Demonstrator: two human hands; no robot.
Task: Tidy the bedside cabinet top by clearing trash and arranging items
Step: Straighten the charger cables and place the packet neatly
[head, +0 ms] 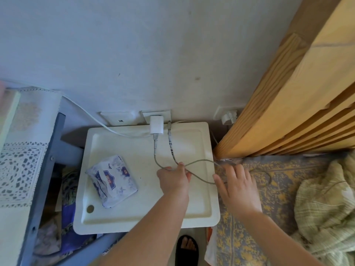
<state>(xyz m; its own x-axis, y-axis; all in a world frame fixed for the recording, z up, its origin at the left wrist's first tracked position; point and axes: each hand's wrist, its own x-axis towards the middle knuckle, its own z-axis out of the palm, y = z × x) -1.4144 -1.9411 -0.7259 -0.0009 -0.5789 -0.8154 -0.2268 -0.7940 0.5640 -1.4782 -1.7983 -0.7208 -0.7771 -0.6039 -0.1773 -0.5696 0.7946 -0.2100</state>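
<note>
A white surface (pixel 146 214) is sitting against a wall (pixel 134 45), between a shelf (pixel 44 169) and a bed (pixel 269 189). A tissue pack (pixel 112 180) is lying left of centre. The left hand (pixel 173 176) is pinching a cable (pixel 199 161); the right hand (pixel 235 181) is spreading over the bed's edge, touching the cable.

Soft, even daylight with faint shadows; wide-angle bending at the edges, slight overall blur, no glare.

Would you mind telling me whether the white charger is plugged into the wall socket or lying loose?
Plugged in: the white charger sits against the wall socket, its cable hanging onto the cabinet top.
</note>
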